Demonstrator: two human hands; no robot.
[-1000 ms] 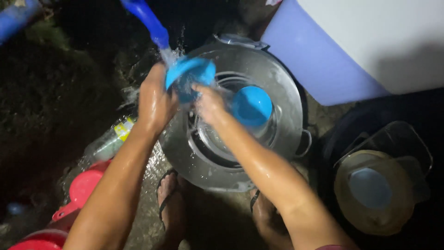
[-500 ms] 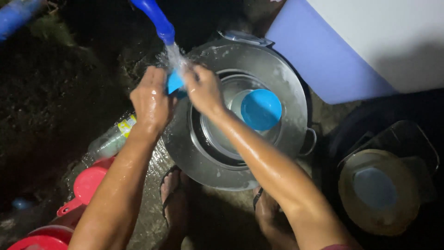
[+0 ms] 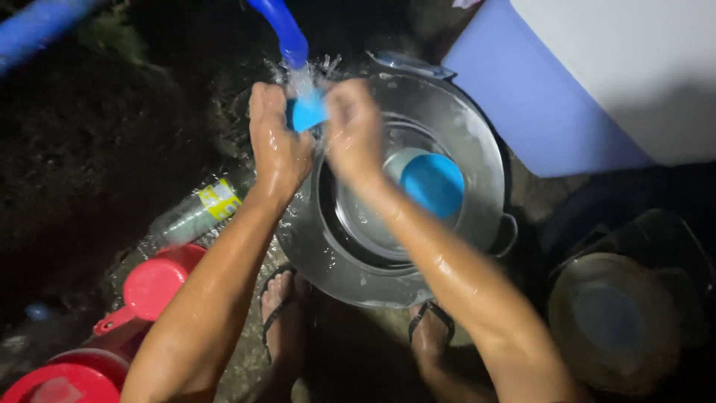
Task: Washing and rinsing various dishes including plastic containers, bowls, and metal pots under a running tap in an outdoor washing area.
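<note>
The small light-blue plastic piece (image 3: 307,113) sits pinched between my two wet hands, mostly hidden by my fingers (image 3: 262,112), tilted under the water stream from the blue spout, just above the steel basin's rim.

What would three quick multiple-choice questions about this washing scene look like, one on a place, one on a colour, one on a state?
1. Where does the blue bowl sit?
A. Inside the metal basin
B. On the white container
C. On the red dipper

2. What colour is the spout above the hands?
A. Red
B. Blue
C. Green

3. What is the state of the small blue item?
A. Lying dry on the ground
B. Floating in the basin
C. Held between both hands under running water

Answers:
1 A, the bowl rests among the nested metal pans.
2 B, the spout is plainly blue.
3 C, the left hand and right hand grip it while water splashes over them.
</note>
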